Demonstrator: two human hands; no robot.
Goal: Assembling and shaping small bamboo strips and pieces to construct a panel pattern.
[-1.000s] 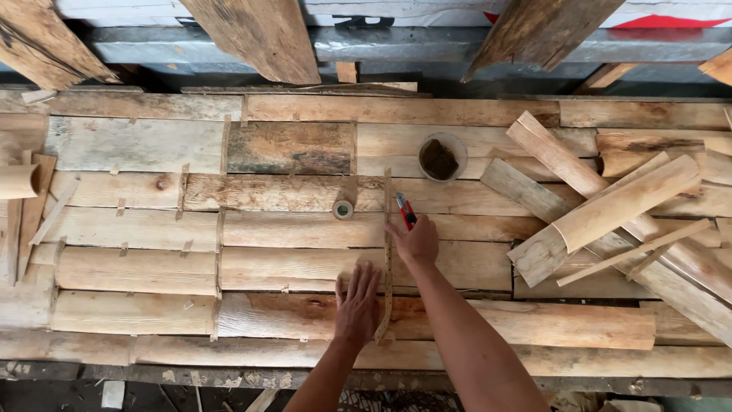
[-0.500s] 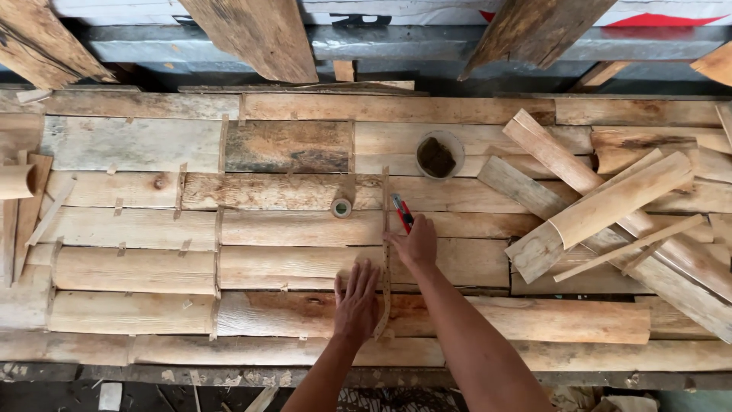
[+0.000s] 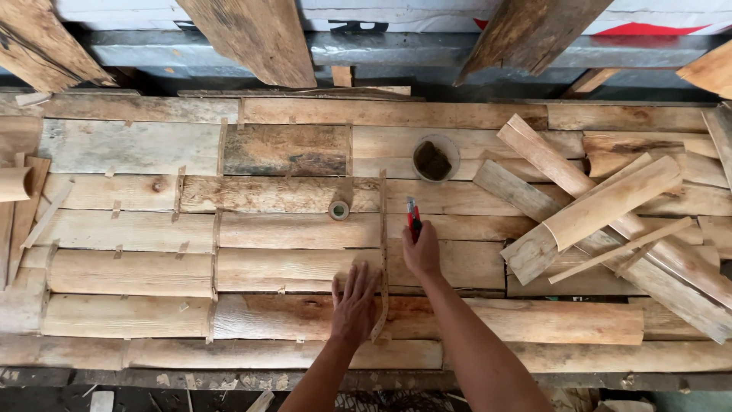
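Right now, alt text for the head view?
Seen from above, the left hand lies flat beside a thin wood strip on a bench of flattened slabs, while the right hand grips a red tool. A small bowl sits beyond, loose slabs piled right.

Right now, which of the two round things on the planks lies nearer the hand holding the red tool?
The small tape roll, left of the right hand; the bowl sits farther up.

Small round bowl (image 3: 436,158) w/ dark stuff sits at back of table (image 3: 130,145). Tape roll (image 3: 338,210) near centre. Loose curved wood slabs (image 3: 610,202) piled at right.
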